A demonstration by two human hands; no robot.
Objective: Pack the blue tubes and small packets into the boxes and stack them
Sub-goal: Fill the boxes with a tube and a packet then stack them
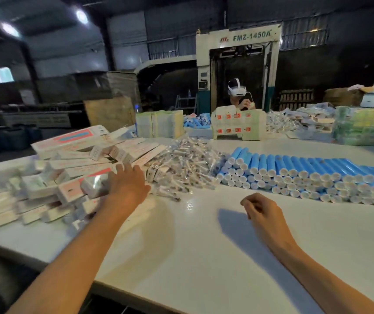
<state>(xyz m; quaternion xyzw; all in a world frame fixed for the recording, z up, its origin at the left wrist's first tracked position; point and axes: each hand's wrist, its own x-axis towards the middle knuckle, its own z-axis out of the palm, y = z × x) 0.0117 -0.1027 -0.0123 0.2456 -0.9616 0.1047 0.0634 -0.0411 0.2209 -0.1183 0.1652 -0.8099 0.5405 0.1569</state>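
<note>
- Firstly, the left hand (126,185) reaches forward to the left side of the white counter (204,245), over the edge of a big loose heap of boxes (72,168). Its fingers are straight and spread apart, not curled round anything.
- One blurred box (95,185) lies against the thumb side of this hand. The thumb itself is hidden.
- The boxes are long and white with pink print. They lie in all directions, one over another.
- The right hand (262,208) is near the middle of the counter, well apart from every pile. Its fingers are loosely curled inward and hold nothing. A dark shadow falls on the counter just beside it.
- The small packets (181,164) form a clear, shiny heap between the boxes and the tubes, and touch both.
- The blue tubes (295,171) lie on the right part of the counter in several layers. Their white round ends point toward the camera.
- At the far side a second person (238,98) with a white headset (237,88) holds something small in both hands, behind a standing stack of flat cartons (238,125).
- More blue tubes and wrapped bundles (363,128) lie there too.
- Behind this person stands a machine (238,39) marked "FMZ-1450A".
</note>
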